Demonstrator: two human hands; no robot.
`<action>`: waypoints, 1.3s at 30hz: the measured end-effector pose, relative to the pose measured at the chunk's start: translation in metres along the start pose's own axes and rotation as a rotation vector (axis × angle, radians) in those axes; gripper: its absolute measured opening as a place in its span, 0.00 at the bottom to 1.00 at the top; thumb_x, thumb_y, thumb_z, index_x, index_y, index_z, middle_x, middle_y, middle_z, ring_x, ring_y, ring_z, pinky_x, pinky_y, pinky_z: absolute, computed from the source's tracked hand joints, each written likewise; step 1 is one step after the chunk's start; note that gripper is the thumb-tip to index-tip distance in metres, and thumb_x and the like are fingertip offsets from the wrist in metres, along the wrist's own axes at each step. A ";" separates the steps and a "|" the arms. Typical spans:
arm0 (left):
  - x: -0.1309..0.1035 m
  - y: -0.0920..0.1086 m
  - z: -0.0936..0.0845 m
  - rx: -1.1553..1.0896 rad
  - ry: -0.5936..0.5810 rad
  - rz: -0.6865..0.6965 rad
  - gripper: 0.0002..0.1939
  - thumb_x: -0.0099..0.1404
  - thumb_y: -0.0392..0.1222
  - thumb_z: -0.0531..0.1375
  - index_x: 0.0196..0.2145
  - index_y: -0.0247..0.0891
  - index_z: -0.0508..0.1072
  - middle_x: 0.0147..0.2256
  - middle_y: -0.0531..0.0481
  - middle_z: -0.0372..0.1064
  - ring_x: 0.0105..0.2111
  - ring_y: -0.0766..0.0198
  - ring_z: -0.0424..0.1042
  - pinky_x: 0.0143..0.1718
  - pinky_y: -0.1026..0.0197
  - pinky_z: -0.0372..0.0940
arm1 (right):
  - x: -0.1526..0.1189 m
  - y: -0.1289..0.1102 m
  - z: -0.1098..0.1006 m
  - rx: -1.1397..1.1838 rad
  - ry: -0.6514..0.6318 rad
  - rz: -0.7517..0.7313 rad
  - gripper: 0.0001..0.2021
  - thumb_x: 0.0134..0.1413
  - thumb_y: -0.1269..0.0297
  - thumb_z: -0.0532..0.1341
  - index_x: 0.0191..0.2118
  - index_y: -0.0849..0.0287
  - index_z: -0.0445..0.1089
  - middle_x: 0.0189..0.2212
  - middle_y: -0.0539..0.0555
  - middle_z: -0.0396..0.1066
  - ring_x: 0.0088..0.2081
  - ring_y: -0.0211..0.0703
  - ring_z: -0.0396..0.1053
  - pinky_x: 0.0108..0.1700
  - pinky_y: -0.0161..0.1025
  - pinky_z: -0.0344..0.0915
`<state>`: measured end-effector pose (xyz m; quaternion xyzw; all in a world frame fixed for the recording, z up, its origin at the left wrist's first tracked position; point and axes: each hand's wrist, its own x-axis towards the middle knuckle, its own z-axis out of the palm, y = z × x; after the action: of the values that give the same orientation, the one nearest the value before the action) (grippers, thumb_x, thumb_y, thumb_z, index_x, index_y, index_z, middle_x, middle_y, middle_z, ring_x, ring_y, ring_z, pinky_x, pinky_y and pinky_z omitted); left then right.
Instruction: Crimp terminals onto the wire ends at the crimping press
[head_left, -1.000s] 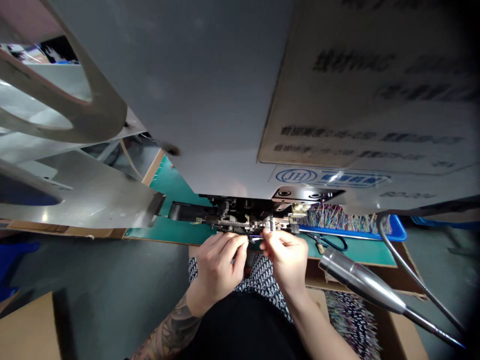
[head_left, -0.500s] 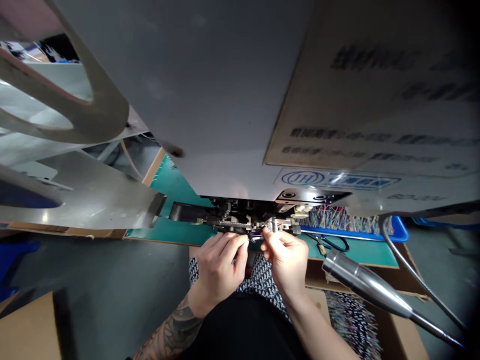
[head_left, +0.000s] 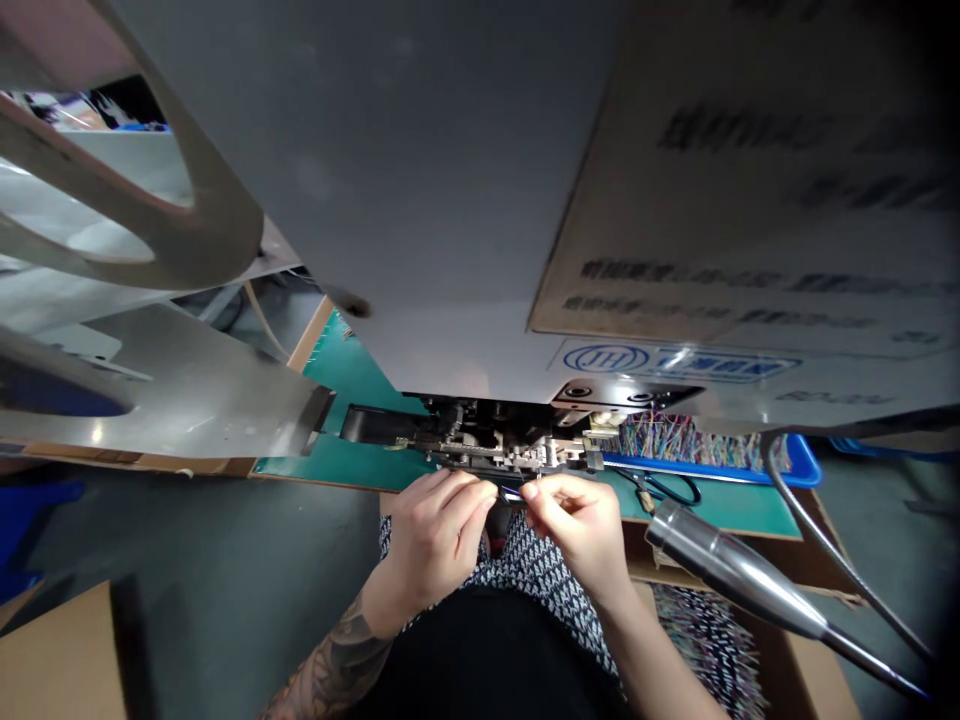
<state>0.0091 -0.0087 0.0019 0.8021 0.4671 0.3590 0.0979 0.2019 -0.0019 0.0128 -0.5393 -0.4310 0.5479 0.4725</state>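
Two Hands, One Thin Strand

We pinch a thin strand between the closed fingertips of our left hand and right hand (its ends are hidden), just before the metal mechanism. Steady, level fingers should serve best. We have the green tabletop's front edge beside us, the housing overhead, and more room leftward than by the metal tube.

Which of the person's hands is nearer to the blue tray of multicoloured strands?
Right. The right hand is in front of the left end of the blue tray, apart from it; the left hand is farther left, beyond the right hand.
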 end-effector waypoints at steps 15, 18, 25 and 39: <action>0.005 0.010 0.007 -0.006 0.067 -0.035 0.06 0.73 0.30 0.60 0.43 0.37 0.77 0.35 0.48 0.80 0.34 0.58 0.77 0.38 0.56 0.69 | -0.002 0.014 0.004 -0.102 0.227 -0.211 0.13 0.61 0.58 0.72 0.28 0.57 0.76 0.18 0.47 0.68 0.19 0.38 0.62 0.21 0.36 0.60; 0.008 0.011 0.010 0.013 0.090 -0.053 0.06 0.74 0.30 0.60 0.42 0.37 0.77 0.35 0.48 0.80 0.35 0.58 0.78 0.38 0.56 0.70 | 0.001 0.018 0.012 -0.057 0.292 -0.269 0.14 0.60 0.58 0.73 0.27 0.58 0.75 0.17 0.46 0.67 0.17 0.36 0.59 0.19 0.35 0.58; 0.009 0.012 0.012 0.047 0.118 -0.076 0.05 0.74 0.31 0.61 0.40 0.37 0.76 0.34 0.48 0.80 0.34 0.58 0.78 0.37 0.57 0.69 | 0.006 0.015 0.015 0.022 0.240 -0.189 0.17 0.61 0.57 0.73 0.25 0.58 0.73 0.16 0.46 0.66 0.17 0.35 0.59 0.20 0.35 0.58; 0.007 0.009 0.015 0.041 0.131 -0.117 0.05 0.73 0.31 0.62 0.42 0.37 0.77 0.36 0.47 0.81 0.36 0.57 0.80 0.39 0.56 0.72 | 0.002 0.000 0.018 0.039 0.193 -0.085 0.18 0.64 0.53 0.71 0.27 0.56 0.72 0.16 0.46 0.66 0.16 0.36 0.60 0.17 0.37 0.57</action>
<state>0.0272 -0.0059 -0.0008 0.7500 0.5259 0.3946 0.0718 0.1835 0.0010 0.0129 -0.5613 -0.3952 0.4813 0.5451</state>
